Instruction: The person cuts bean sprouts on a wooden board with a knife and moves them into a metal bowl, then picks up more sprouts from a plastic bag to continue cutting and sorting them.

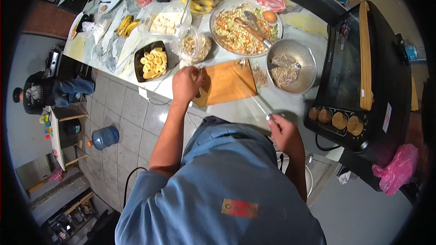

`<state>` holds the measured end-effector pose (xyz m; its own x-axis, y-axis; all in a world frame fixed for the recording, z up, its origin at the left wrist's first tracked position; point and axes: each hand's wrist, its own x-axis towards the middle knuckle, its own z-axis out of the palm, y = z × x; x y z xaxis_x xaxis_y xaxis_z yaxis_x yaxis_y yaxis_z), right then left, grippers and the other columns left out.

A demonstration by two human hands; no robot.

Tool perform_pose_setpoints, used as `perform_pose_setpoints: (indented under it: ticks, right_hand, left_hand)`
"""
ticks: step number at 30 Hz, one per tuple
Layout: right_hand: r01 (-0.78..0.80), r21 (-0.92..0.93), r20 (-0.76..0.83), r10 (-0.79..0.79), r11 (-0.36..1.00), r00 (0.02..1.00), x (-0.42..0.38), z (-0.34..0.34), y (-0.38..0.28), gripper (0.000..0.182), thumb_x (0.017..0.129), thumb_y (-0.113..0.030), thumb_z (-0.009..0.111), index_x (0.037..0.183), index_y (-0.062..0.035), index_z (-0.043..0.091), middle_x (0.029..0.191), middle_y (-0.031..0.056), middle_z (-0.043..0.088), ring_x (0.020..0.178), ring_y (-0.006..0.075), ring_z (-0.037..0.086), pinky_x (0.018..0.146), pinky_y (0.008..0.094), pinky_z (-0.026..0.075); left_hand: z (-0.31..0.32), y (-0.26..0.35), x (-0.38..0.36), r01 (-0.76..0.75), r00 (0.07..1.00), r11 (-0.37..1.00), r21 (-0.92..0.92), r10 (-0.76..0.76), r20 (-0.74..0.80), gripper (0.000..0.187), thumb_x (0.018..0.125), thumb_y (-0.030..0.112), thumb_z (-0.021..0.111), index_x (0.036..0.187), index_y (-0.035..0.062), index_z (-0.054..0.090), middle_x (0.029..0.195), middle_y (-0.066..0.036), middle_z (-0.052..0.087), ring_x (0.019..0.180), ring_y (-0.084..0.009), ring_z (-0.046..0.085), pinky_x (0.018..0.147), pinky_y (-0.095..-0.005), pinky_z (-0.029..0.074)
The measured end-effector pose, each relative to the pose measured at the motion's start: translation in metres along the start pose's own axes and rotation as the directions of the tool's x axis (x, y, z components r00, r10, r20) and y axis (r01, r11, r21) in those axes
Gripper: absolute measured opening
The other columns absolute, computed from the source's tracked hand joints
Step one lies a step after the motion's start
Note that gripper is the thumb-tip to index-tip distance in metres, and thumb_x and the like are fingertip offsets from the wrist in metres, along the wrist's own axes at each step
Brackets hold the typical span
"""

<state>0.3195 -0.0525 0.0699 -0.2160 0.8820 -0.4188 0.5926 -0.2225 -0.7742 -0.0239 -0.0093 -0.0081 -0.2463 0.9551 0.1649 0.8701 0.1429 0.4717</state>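
The cling film [254, 97], stretched taut over the cutting board [225, 81] on the bench [281, 102], needs even tension: left hand [186, 84] closed, pinning one end, right hand [281, 129] pinching the other.

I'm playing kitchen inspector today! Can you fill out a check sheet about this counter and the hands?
Surface: pale counter, crowded.
Job's things: wooden cutting board; what the hands grip is too small to tell.
Clutter: tray of mixed food with an egg, metal colander, black tray of yellow slices, bagged food.
Hands: left hand closed at the board's edge; right hand closed near the counter's edge.
Cables: black cord on the floor.
Surroundings: black oven, water jug, another person seated.
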Motion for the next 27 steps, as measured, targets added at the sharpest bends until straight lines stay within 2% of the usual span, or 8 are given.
perform_pose_setpoints:
  ticks: [2, 3, 10, 12, 18, 20, 23, 27]
  right_hand:
    - [0.03, -0.005, 0.013, -0.03, 1.0, 0.999, -0.002, 0.002, 0.007, 0.028, 0.097, -0.024, 0.06, 0.112, -0.0007, 0.067, 0.07, 0.0193, 0.064, 0.06, 0.0256, 0.066, 0.059, 0.0361, 0.048]
    - [0.025, -0.003, 0.01, -0.025, 1.0, 1.0, -0.003, 0.002, 0.005, 0.028, 0.097, -0.024, 0.06, 0.112, -0.0007, 0.067, 0.07, 0.0193, 0.064, 0.06, 0.0256, 0.066, 0.059, 0.0361, 0.048]
    - [-0.096, 0.027, 0.023, 0.095, 0.995, 0.995, -0.007, -0.001, -0.001, 0.028, 0.097, -0.025, 0.06, 0.112, -0.0019, 0.068, 0.075, 0.0216, 0.066, 0.066, 0.0338, 0.067, 0.062, 0.0372, 0.049]
    - [-0.131, 0.016, 0.027, 0.13, 0.991, 0.991, -0.005, -0.001, 0.001, 0.029, 0.097, -0.025, 0.06, 0.113, -0.0021, 0.068, 0.077, 0.0224, 0.066, 0.069, 0.0356, 0.068, 0.063, 0.0377, 0.05]
    - [-0.055, -0.067, -0.061, 0.051, 0.996, 0.997, -0.004, 0.003, 0.002, 0.03, 0.097, -0.027, 0.061, 0.112, -0.0027, 0.069, 0.083, 0.0242, 0.067, 0.082, 0.0409, 0.069, 0.069, 0.0415, 0.052]
    - [-0.031, -0.062, -0.074, 0.026, 0.998, 0.997, -0.004, 0.005, 0.001, 0.03, 0.097, -0.028, 0.061, 0.113, -0.0034, 0.069, 0.083, 0.0238, 0.067, 0.081, 0.0421, 0.068, 0.069, 0.042, 0.052]
    - [-0.093, -0.061, -0.047, 0.09, 0.994, 0.995, -0.004, 0.004, -0.007, 0.029, 0.097, -0.027, 0.061, 0.113, -0.0043, 0.069, 0.083, 0.0234, 0.067, 0.081, 0.042, 0.068, 0.069, 0.0424, 0.052]
    - [-0.059, -0.051, -0.061, 0.055, 0.997, 0.997, -0.004, 0.009, -0.002, 0.028, 0.097, -0.027, 0.061, 0.111, -0.0036, 0.068, 0.08, 0.0235, 0.066, 0.076, 0.0416, 0.067, 0.066, 0.0422, 0.051]
  left_hand:
    - [-0.003, 0.005, -0.003, 0.153, 0.984, 0.985, -0.084, -0.144, 0.101, 0.016, 0.082, 0.018, 0.072, 0.088, 0.0034, 0.071, 0.082, -0.015, 0.072, 0.079, -0.0335, 0.069, 0.075, -0.044, 0.054]
    - [-0.004, 0.008, -0.003, 0.184, 0.978, 0.979, -0.091, -0.174, 0.114, 0.016, 0.085, 0.017, 0.071, 0.09, 0.0026, 0.07, 0.083, -0.015, 0.073, 0.077, -0.0319, 0.071, 0.071, -0.0413, 0.055]
    - [-0.007, 0.036, -0.002, 0.204, 0.973, 0.925, -0.321, -0.156, 0.171, 0.021, 0.088, 0.017, 0.073, 0.101, 0.001, 0.069, 0.089, -0.014, 0.075, 0.077, -0.0229, 0.073, 0.071, -0.0321, 0.055]
    - [0.002, 0.039, -0.002, 0.121, 0.972, 0.928, -0.353, -0.038, 0.232, 0.022, 0.089, 0.018, 0.073, 0.103, 0.0012, 0.069, 0.092, -0.014, 0.075, 0.08, -0.0227, 0.074, 0.071, -0.0319, 0.055]
    - [0.031, 0.055, -0.01, 0.073, 0.953, 0.978, -0.194, -0.012, 0.302, 0.02, 0.09, 0.021, 0.07, 0.1, 0.0034, 0.072, 0.088, -0.017, 0.073, 0.08, -0.0328, 0.071, 0.075, -0.0401, 0.055]
    - [0.041, 0.049, -0.012, -0.179, 0.975, 0.979, -0.093, 0.189, 0.114, 0.016, 0.086, 0.02, 0.07, 0.091, 0.0051, 0.073, 0.082, -0.013, 0.072, 0.078, -0.0344, 0.068, 0.074, -0.0443, 0.053]
    - [0.039, 0.048, -0.014, -0.192, 0.977, 0.979, -0.066, 0.197, 0.082, 0.015, 0.084, 0.02, 0.07, 0.087, 0.0063, 0.074, 0.081, -0.012, 0.072, 0.08, -0.0327, 0.066, 0.076, -0.0443, 0.05]
    - [0.036, 0.045, -0.014, -0.146, 0.985, 0.989, -0.008, 0.146, 0.097, 0.015, 0.084, 0.021, 0.07, 0.087, 0.0073, 0.074, 0.083, -0.012, 0.072, 0.081, -0.0311, 0.065, 0.076, -0.0435, 0.048]
